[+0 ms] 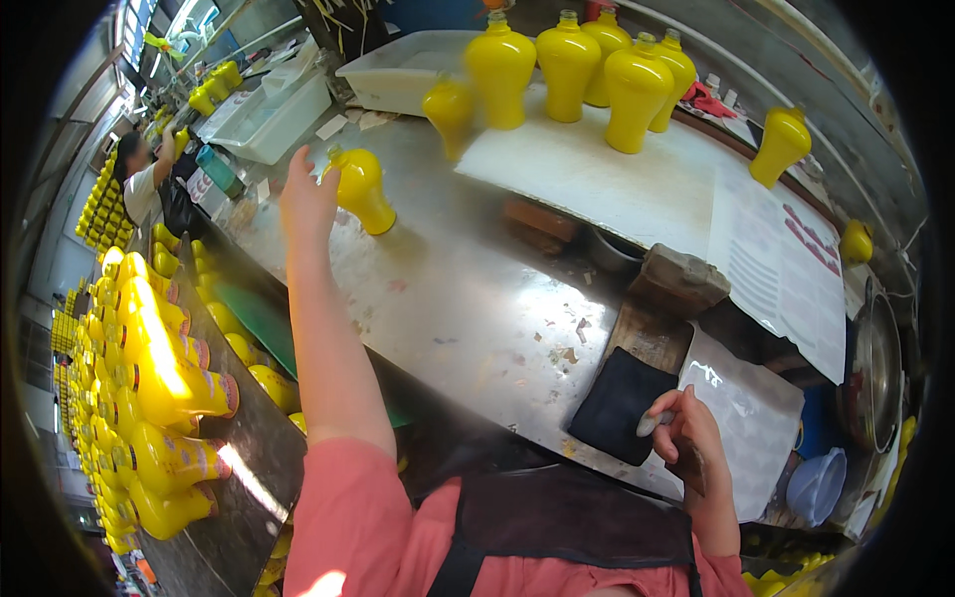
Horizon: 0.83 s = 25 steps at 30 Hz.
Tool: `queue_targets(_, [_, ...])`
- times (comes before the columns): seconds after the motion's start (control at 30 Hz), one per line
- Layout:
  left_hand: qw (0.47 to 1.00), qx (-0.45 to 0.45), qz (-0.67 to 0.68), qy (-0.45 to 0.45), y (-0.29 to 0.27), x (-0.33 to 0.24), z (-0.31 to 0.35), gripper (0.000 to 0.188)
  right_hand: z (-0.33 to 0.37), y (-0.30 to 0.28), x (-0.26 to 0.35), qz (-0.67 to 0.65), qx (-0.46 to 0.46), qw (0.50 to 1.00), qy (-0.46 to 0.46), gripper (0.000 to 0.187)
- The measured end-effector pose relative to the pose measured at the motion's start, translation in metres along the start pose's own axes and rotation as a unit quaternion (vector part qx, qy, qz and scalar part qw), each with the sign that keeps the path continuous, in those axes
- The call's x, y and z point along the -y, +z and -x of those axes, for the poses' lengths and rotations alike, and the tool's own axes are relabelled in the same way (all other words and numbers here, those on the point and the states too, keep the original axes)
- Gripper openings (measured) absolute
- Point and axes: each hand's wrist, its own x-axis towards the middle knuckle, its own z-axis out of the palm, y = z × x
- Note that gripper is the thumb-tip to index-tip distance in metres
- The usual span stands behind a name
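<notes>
My left hand (309, 194) reaches far out over the metal table, fingers spread and apart. Right beside it stands a glossy yellow bottle (361, 189) with a narrow neck and a flared foot; the fingers are near its neck, and whether they touch is unclear. My right hand (688, 430) is held low at the right, fingers curled in. Something small and pale shows at its fingertips, and a flat brownish piece shows against the palm; I cannot make out either. Just left of that hand lies a folded black cloth (622, 406).
Several yellow bottles (567, 70) stand on a raised white board (597, 174) at the back. A stone block (684, 279) sits by its near edge. More bottles (159, 398) are stacked at left. White tubs (403, 75), a lilac bucket (818, 486) and another person (144, 184) are around.
</notes>
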Motion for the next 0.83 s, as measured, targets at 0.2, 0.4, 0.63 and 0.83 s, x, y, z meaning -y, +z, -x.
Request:
queue_targets(0.2, [0.999,0.034,0.035,-0.005,0.012,0.013,-0.007,0.066,-0.02,-0.005,-0.005,-0.017,-0.013,1.0,0.007,0.057])
queue_targets(0.4, [0.999,0.011,0.009,0.033,0.004,0.016,-0.001,0.064,-0.043,-0.007,0.004,0.034,-0.011,0.999,-0.035,0.055])
queue_targets(0.63, [0.998,0.008,0.012,0.055,-0.025,0.002,0.013,0.063,-0.07,0.005,0.018,0.101,0.03,0.993,-0.046,0.05])
queue_targets(0.83, [0.998,0.005,0.007,0.059,-0.061,-0.025,0.035,0.067,-0.096,0.021,0.035,0.199,0.087,0.975,-0.046,0.05])
